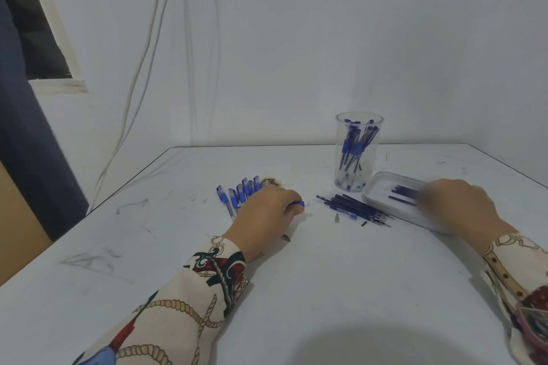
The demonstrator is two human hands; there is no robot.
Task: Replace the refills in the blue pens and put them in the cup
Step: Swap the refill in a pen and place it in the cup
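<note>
My left hand (pixel 264 216) is closed around a blue pen (pixel 300 203); its blue end pokes out by my thumb and a tip shows below my wrist. Behind that hand lies a row of several blue capped pens (pixel 237 194). A clear plastic cup (pixel 357 151) holding several blue pens stands at the back right. A bundle of loose dark blue refills (pixel 355 207) lies in front of the cup. My right hand (pixel 456 204), blurred, reaches into a shallow white tray (pixel 382 187) over a few refills (pixel 403 191); whether it grips one is unclear.
A small metal pen tip (pixel 337 218) and a tiny dark piece (pixel 363 224) lie on the white table near the refills. A wall with hanging white cables (pixel 142 77) rises behind the table. A dark curtain hangs at the left.
</note>
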